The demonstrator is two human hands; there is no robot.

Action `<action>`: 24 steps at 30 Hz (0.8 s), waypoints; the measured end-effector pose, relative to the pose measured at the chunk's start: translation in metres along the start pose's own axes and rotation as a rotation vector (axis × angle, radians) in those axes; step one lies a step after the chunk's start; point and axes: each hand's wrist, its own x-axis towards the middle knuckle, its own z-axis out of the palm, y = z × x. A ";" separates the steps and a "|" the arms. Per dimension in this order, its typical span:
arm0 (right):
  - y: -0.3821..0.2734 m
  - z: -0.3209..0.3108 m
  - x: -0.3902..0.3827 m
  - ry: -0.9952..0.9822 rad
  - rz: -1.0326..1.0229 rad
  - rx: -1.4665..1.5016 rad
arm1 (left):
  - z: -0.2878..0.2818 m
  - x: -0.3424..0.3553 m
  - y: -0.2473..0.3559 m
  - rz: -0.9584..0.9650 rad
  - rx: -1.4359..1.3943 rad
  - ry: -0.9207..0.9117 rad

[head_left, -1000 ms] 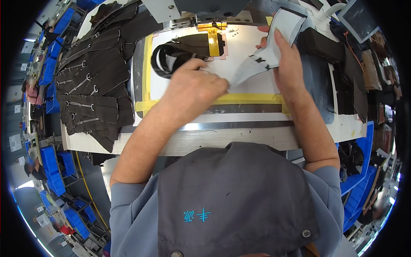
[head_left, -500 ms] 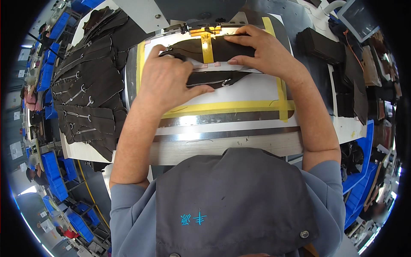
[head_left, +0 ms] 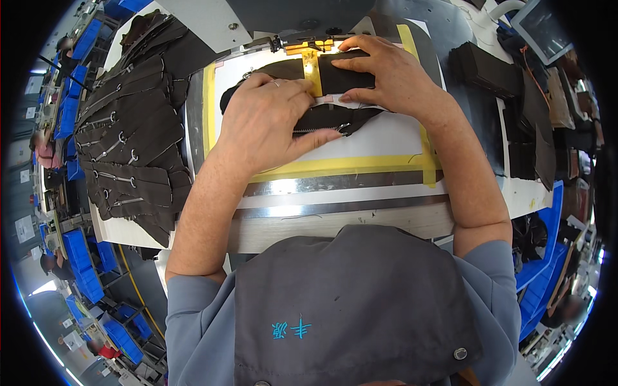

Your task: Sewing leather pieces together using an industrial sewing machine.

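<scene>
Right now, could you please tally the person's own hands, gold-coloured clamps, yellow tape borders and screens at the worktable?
Own hands: 2 (left hand, right hand)
Gold-coloured clamp: 1
Yellow tape borders: 3 (left border, near border, right border, partly hidden)
Screen: 1
Total: 7

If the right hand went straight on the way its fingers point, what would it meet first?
The right hand points left across the dark fabric, so the gold-coloured strip likely comes first. Whether the fingertips would bump its edge or pass over it is unclear.
</scene>
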 end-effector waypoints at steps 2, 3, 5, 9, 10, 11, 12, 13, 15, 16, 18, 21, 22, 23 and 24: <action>0.000 0.000 0.001 -0.018 -0.016 0.006 | 0.003 0.003 -0.001 -0.055 0.022 -0.018; -0.001 0.000 0.002 -0.036 -0.031 0.012 | 0.005 0.004 -0.002 -0.111 0.045 -0.037; 0.001 0.002 0.003 -0.022 -0.062 0.008 | 0.008 0.004 -0.004 -0.095 0.062 -0.020; -0.002 0.001 0.003 -0.018 -0.069 -0.048 | 0.011 0.004 -0.007 -0.048 0.066 0.023; -0.002 0.001 0.004 -0.017 -0.068 -0.047 | 0.010 0.006 -0.008 -0.047 0.067 0.022; -0.002 0.000 0.005 -0.011 -0.092 -0.064 | 0.007 0.012 -0.006 -0.175 -0.032 -0.004; -0.001 -0.001 0.005 -0.006 -0.116 -0.080 | 0.007 0.017 -0.006 -0.303 -0.132 -0.031; -0.002 -0.003 0.005 -0.005 -0.114 -0.081 | 0.012 0.022 -0.006 -0.301 -0.132 -0.031; -0.006 -0.005 0.006 -0.028 -0.113 -0.118 | 0.027 0.031 -0.008 -0.459 -0.184 0.056; -0.006 -0.004 0.007 -0.026 -0.115 -0.117 | 0.035 0.034 -0.006 -0.456 -0.117 0.090; -0.006 0.000 0.008 0.007 -0.141 -0.130 | 0.062 0.035 -0.012 -0.443 -0.208 0.189; -0.001 0.004 0.007 0.028 -0.172 -0.113 | 0.075 0.047 -0.014 -0.432 -0.253 0.281; 0.000 0.004 0.006 0.029 -0.169 -0.112 | 0.074 0.055 -0.017 -0.619 -0.482 0.231; -0.001 0.004 0.006 0.018 -0.161 -0.121 | 0.073 0.061 -0.019 -0.807 -0.711 0.177; -0.001 0.004 0.007 0.007 -0.153 -0.130 | 0.078 0.065 -0.024 -0.784 -0.805 0.170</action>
